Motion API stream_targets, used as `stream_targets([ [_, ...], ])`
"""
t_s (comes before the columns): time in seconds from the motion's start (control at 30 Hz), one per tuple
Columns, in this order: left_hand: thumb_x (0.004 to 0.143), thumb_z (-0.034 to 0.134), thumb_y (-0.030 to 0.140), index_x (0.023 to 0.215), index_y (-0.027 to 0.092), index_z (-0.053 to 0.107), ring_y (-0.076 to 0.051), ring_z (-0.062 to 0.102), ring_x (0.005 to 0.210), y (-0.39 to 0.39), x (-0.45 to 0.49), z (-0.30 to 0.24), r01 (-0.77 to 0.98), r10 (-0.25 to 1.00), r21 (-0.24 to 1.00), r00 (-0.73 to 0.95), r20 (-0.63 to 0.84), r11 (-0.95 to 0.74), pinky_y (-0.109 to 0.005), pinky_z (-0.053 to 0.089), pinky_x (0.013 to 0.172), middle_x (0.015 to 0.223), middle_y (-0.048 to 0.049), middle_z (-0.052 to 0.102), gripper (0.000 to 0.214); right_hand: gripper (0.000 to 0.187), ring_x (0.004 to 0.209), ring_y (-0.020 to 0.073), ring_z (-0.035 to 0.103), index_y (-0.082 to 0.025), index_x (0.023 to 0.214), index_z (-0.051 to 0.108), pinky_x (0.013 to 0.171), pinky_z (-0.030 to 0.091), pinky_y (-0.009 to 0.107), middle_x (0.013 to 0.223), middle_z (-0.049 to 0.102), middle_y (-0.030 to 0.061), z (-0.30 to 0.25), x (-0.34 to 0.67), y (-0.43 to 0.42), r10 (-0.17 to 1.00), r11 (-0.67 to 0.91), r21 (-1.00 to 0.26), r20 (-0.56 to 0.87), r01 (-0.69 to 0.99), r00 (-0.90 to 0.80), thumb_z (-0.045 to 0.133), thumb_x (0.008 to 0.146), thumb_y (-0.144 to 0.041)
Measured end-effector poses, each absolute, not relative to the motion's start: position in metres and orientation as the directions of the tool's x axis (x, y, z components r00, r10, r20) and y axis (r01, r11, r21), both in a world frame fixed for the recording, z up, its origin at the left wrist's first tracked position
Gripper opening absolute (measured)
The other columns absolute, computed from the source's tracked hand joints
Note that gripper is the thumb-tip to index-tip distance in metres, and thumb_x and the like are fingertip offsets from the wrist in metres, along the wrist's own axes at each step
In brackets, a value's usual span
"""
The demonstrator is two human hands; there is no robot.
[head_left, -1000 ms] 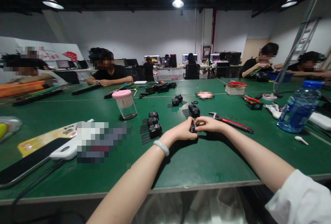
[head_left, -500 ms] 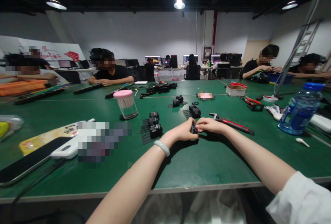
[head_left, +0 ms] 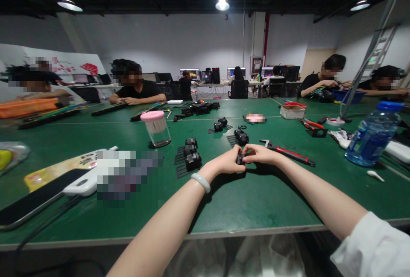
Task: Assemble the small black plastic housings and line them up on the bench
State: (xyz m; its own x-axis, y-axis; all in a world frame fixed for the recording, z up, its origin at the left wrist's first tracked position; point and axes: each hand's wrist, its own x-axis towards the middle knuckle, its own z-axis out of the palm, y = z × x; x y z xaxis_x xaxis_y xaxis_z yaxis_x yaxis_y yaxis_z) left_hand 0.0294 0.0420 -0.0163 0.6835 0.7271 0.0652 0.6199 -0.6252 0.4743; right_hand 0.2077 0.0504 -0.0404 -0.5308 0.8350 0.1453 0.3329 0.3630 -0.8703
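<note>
My left hand [head_left: 226,162] and my right hand [head_left: 260,154] meet at the middle of the green table [head_left: 256,200], fingers pinched together round a small black plastic part [head_left: 239,157]. The part is mostly hidden between the fingertips. A pale bangle [head_left: 200,182] sits on my left wrist. Just left of my hands lies a cluster of similar black parts [head_left: 190,155]. Two more black parts [head_left: 241,136] [head_left: 219,124] lie beyond my hands. A red-handled wrench [head_left: 288,152] lies right of my right hand.
A clear jar with a pink lid [head_left: 155,128] stands at left-centre. A blue water bottle [head_left: 370,134] stands at right, a white spoon [head_left: 374,175] near it. A phone [head_left: 41,196] and cards lie at near left. Several other people sit round the table's far edges.
My hands stay together on the black part; the fingers shift only slightly. The view has barely moved.
</note>
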Motion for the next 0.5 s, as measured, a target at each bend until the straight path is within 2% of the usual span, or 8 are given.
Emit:
stream_targets([
  [0.23,0.058,0.053,0.031,0.093,0.015,0.036,-0.015,0.051,0.068,0.0422,0.0287,-0.0163,0.592,0.708,0.478,0.7,0.095,-0.649,-0.023,0.039,0.054,0.083,-0.0026,0.051,0.042,0.041,0.071,0.0098,0.049,-0.017,0.087,0.044,0.064,0.041,0.023,0.085,0.046,-0.0005,-0.0381,0.2067,0.0464,0.777,0.403,-0.893,0.216,0.203,-0.591,0.067,0.055,-0.026],
  [0.5,0.059,0.054,0.032,0.094,0.015,0.036,-0.015,0.051,0.069,0.0447,0.028,-0.0195,0.57,0.691,0.475,0.712,0.122,-0.671,-0.024,0.039,0.056,0.084,-0.0032,0.051,0.043,0.039,0.066,0.0075,0.047,-0.017,0.087,0.043,0.061,0.041,0.022,0.085,0.044,-0.0011,-0.038,0.2062,0.0463,0.77,0.419,-0.88,0.215,0.223,-0.6,0.066,0.056,-0.025],
])
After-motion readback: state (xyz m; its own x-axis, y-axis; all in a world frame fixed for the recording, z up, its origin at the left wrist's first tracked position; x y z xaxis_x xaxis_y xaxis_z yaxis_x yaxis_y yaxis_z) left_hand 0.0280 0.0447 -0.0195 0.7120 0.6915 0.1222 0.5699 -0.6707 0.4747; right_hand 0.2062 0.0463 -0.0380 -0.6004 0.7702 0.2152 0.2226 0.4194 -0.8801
